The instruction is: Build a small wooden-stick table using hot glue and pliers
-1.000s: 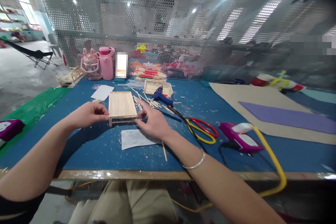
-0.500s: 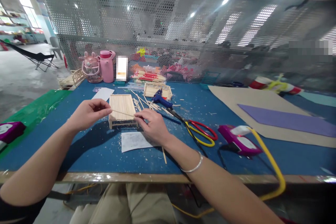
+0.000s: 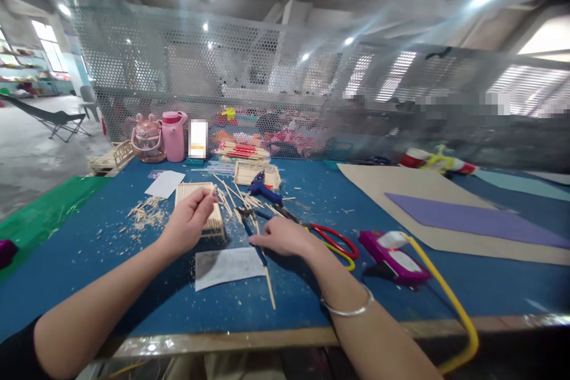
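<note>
My left hand (image 3: 191,217) is closed in a pinch on a thin wooden stick (image 3: 214,190), whose end pokes out above the fingertips. Behind that hand is a small slatted wooden rack (image 3: 214,224), partly covered by it. My right hand (image 3: 287,236) is low over blue-handled pliers (image 3: 247,227) lying spread on the table. Its thumb reaches out to one handle, apart from the index finger; the other fingers are hidden. I cannot tell whether the thumb touches the handle. A longer stick (image 3: 269,290) lies below the pliers, beside a white paper sheet (image 3: 229,268).
Scissors (image 3: 333,240) and a blue glue gun (image 3: 263,189) lie beyond my right hand. To the right are a purple device (image 3: 394,255) with a yellow cable and a purple sheet (image 3: 472,217). Wood scraps (image 3: 149,212) lie left; pink bottles (image 3: 173,136) stand behind.
My right hand has let go of the stick and moved to the pliers. My left hand keeps the stick and has moved right, now in front of the rack. The view has tilted up.
</note>
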`<move>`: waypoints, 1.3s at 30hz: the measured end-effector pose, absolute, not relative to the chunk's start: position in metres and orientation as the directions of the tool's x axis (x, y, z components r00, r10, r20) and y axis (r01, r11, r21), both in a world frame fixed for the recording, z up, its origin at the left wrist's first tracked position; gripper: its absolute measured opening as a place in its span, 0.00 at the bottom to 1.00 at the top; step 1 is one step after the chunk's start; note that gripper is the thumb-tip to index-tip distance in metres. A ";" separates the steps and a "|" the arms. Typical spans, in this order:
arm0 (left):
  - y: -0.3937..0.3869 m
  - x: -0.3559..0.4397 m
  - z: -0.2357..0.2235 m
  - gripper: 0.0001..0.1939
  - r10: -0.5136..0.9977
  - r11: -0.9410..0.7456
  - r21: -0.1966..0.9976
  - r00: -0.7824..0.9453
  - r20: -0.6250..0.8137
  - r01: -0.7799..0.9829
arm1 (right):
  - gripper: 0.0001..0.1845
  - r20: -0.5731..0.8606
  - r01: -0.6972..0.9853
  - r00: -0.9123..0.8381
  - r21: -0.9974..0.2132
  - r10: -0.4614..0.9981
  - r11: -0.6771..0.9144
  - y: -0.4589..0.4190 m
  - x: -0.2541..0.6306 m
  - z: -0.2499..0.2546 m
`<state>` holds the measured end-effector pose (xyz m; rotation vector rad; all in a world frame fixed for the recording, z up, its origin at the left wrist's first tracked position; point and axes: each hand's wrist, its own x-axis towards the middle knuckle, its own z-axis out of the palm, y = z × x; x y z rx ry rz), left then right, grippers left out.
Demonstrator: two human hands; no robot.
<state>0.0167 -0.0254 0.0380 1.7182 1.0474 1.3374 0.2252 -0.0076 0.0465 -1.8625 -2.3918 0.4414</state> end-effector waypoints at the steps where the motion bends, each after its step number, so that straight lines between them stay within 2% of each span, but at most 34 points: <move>1: -0.027 0.015 0.035 0.15 0.906 -0.424 0.880 0.123 0.406 0.217 | 0.23 -0.153 0.939 -0.269 -0.261 0.951 0.224 -0.008 0.225 0.046; 8: -0.035 0.017 0.029 0.16 0.891 -0.450 0.843 0.212 0.401 0.296 | 0.10 -0.075 0.952 -0.239 -0.216 0.968 0.218 -0.016 0.209 0.043; 16: -0.036 0.021 0.028 0.17 0.902 -0.391 0.900 0.273 0.334 0.192 | 0.08 0.026 0.927 -0.160 -0.339 0.987 0.160 -0.005 0.223 0.051; 19: -0.036 0.022 0.028 0.17 0.907 -0.371 0.916 0.273 0.322 0.154 | 0.10 0.092 0.867 -0.183 -0.454 0.979 0.205 -0.004 0.229 0.055; 22: -0.035 0.022 0.026 0.19 0.909 -0.382 0.915 0.231 0.347 0.129 | 0.13 0.139 0.692 -0.185 -0.685 0.973 0.229 -0.005 0.237 0.062; 24: -0.035 0.022 0.025 0.17 0.904 -0.417 0.902 0.151 0.400 0.113 | 0.14 0.120 0.464 -0.203 -0.862 0.972 0.204 -0.008 0.242 0.067; 26: -0.035 0.023 0.025 0.12 0.877 -0.479 0.873 0.077 0.474 0.091 | 0.18 0.127 0.190 -0.263 -0.965 0.956 0.181 -0.012 0.243 0.069; 28: -0.036 0.025 0.025 0.12 0.855 -0.516 0.855 0.076 0.512 0.047 | 0.21 0.176 -0.035 -0.340 -0.984 0.924 0.175 -0.017 0.240 0.069; 31: -0.042 0.029 0.027 0.15 0.877 -0.414 0.907 0.233 0.420 -0.077 | 0.21 0.236 -0.227 -0.445 -0.963 0.864 0.146 -0.024 0.228 0.063; 34: -0.051 0.035 0.032 0.18 0.888 -0.256 0.948 0.341 0.308 -0.189 | 0.20 0.263 -0.275 -0.453 -0.950 0.852 0.147 -0.027 0.211 0.055; 37: -0.059 0.041 0.035 0.20 0.894 -0.190 0.949 0.354 0.274 -0.253 | 0.12 0.301 -0.264 -0.424 -0.943 0.854 0.201 -0.030 0.197 0.048; 39: -0.061 0.043 0.034 0.20 0.879 -0.158 0.958 0.407 0.247 -0.240 | 0.14 0.288 -0.292 -0.527 -0.945 0.799 0.147 -0.034 0.191 0.045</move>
